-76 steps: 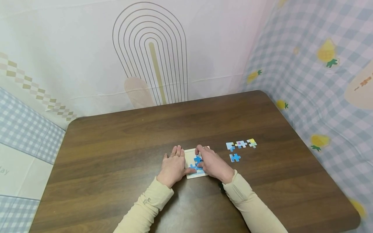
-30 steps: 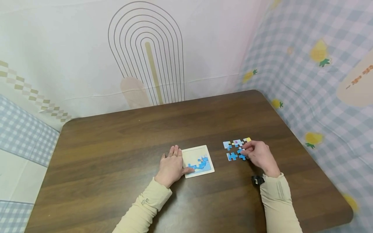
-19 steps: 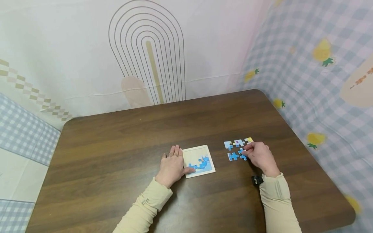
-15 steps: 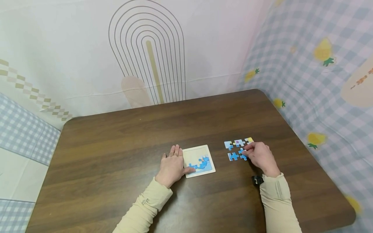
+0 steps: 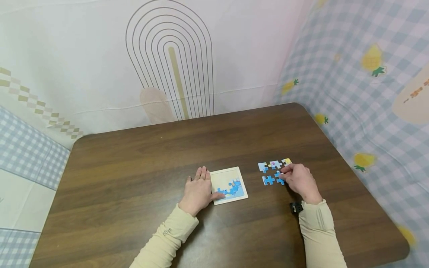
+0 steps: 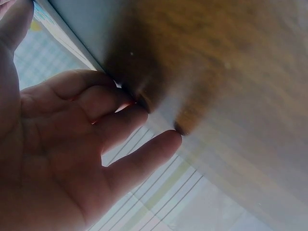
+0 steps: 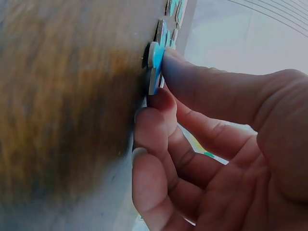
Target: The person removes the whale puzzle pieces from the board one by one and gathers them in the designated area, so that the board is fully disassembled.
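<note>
My left hand (image 5: pixel 196 193) rests flat on the table along the left side of a small puzzle tray (image 5: pixel 242 186), its thumb laid over the lower left corner. Blue puzzle pieces (image 5: pixel 236 189) fill the tray's lower part. At the right, my right hand (image 5: pixel 301 181) pinches a blue puzzle piece (image 7: pixel 155 67) with thumb and finger, close to the table. That piece sits beside another loose blue piece (image 5: pixel 267 180). In the left wrist view the left hand (image 6: pixel 62 144) has its fingers extended, some slightly bent.
Behind the right hand lies a row of loose pieces: a pale blue one (image 5: pixel 262 166), one with a pink swirl (image 5: pixel 275 164) and one with a yellow sun (image 5: pixel 286 161). A brown wooden table (image 5: pixel 161 163) spreads around, with fabric hangings (image 5: pixel 248 56) behind it.
From over the tray, my right hand has moved right to the loose pieces, where one more blue piece now lies under its fingers. The left hand has stayed at the tray.
</note>
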`<action>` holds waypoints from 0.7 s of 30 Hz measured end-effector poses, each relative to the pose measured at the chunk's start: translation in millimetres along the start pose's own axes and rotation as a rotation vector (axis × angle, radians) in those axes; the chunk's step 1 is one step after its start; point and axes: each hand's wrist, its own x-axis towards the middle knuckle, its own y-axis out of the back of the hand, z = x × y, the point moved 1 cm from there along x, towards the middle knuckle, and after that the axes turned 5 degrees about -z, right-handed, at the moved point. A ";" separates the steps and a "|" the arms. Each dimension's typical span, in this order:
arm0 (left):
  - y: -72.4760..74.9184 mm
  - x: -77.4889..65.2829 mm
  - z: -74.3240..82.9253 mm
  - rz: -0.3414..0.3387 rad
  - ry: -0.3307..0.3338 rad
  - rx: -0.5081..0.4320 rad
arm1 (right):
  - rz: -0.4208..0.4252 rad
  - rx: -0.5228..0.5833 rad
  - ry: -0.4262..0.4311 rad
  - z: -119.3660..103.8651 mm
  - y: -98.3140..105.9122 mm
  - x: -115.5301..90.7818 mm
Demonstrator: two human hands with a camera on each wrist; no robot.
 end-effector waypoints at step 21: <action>0.7 -0.8 0.3 -0.004 0.000 0.010 | 0.018 -0.102 0.036 2.2 -0.2 2.1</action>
